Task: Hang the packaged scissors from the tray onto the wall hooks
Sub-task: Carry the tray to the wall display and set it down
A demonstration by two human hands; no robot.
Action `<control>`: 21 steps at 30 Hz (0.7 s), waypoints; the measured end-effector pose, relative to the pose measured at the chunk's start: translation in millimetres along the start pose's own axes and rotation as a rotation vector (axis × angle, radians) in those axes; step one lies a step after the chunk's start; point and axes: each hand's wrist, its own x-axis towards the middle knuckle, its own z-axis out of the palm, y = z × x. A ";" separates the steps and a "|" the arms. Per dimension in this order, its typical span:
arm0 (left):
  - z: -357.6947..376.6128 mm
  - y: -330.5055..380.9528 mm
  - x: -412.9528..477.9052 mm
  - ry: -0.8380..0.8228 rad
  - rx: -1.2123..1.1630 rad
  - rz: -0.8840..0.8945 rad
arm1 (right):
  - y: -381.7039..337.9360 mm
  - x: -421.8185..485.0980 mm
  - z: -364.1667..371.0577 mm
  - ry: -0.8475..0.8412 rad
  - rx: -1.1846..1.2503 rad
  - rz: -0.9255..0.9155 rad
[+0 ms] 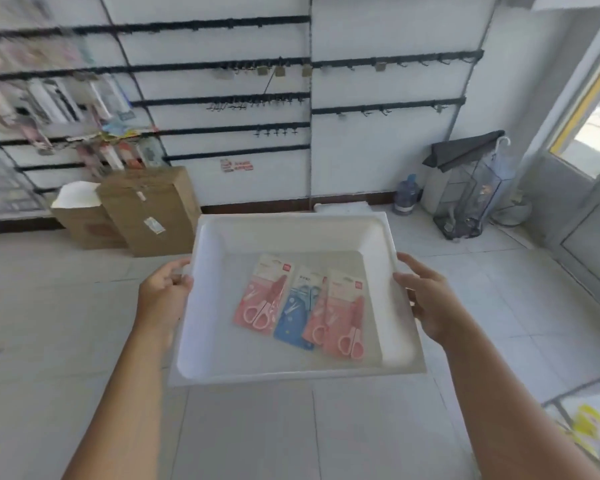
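I hold a white tray out in front of me, a smooth, glossy plastic rectangle with rounded corners, a broad flat rim and sloping walls. My left hand is clamped on its left rim, fingers curled over the edge; my right hand grips the right rim, thumb on top. Flat on the tray's floor lie four packaged scissors, each on a slim card under clear film: a pink pack on the left, a blue pack beside it, a second pink pack partly under its neighbours, and a third pink pack on the right. The three right-hand packs overlap; the left one lies just apart, tilted.

Ahead stands a white panelled wall crossed by black rails carrying thin metal hooks, most of them bare. On the far left, blurred goods hang on the same rails. Two brown cardboard boxes stand on the pale tiled floor against the wall's base, between me and the lower rails. To the right sit a blue water jug and a clear stand holding an umbrella near a glazed door
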 end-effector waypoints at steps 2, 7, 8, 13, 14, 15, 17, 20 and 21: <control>-33.9 -3.5 12.2 0.072 -0.007 -0.009 | -3.1 13.9 41.6 -0.052 -0.016 0.002; -97.0 -18.0 35.4 0.178 0.008 -0.050 | -12.8 48.3 127.4 -0.170 -0.078 0.007; -106.0 -23.1 41.6 0.196 0.004 -0.063 | -14.3 56.2 141.9 -0.197 -0.090 0.008; -133.7 -34.1 81.5 0.300 -0.027 -0.126 | -23.1 111.2 213.6 -0.292 -0.137 0.020; -136.5 -34.2 92.5 0.315 -0.029 -0.130 | -25.7 124.6 226.3 -0.306 -0.145 0.023; -138.0 -32.8 104.1 0.327 -0.029 -0.131 | -28.9 138.7 237.9 -0.319 -0.150 0.024; -138.5 -29.5 130.9 0.352 -0.029 -0.137 | -38.0 168.7 260.1 -0.343 -0.161 0.028; -133.8 -19.0 175.7 0.387 -0.048 -0.144 | -61.4 214.3 293.9 -0.374 -0.180 0.016; -131.4 -14.1 191.5 0.401 -0.053 -0.147 | -71.2 230.0 305.6 -0.372 -0.184 0.008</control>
